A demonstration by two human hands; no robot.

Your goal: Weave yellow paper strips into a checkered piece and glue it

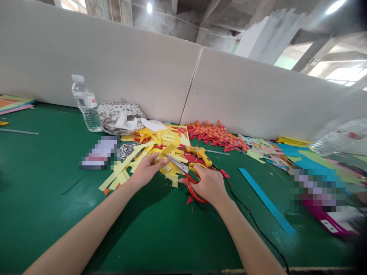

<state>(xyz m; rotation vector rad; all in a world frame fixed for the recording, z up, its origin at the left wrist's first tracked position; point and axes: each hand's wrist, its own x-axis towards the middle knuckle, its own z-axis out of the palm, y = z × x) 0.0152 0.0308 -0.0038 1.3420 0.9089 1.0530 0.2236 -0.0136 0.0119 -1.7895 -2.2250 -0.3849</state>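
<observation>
My right hand (210,183) grips a pair of scissors (195,191) with red and yellow handles, its blades pointing up and left. A piece of yellow paper (169,149) is pinched between the thumb and fingers of my left hand (147,170). The blade tips meet or lie very close to that paper; I cannot tell whether they are cutting into it. Under and around both hands lies a pile of yellow paper strips (122,175). A yellow glue gun (200,154) rests just behind the scissors, its black cord running toward the front right.
Red-and-orange woven paper pieces (215,133) lie behind, along the white partition (129,65). A water bottle (87,105), a patterned cloth bag (120,112) and a blurred phone (100,152) are at left. A blue strip (266,200) and another phone (315,187) lie right on the green table (160,236).
</observation>
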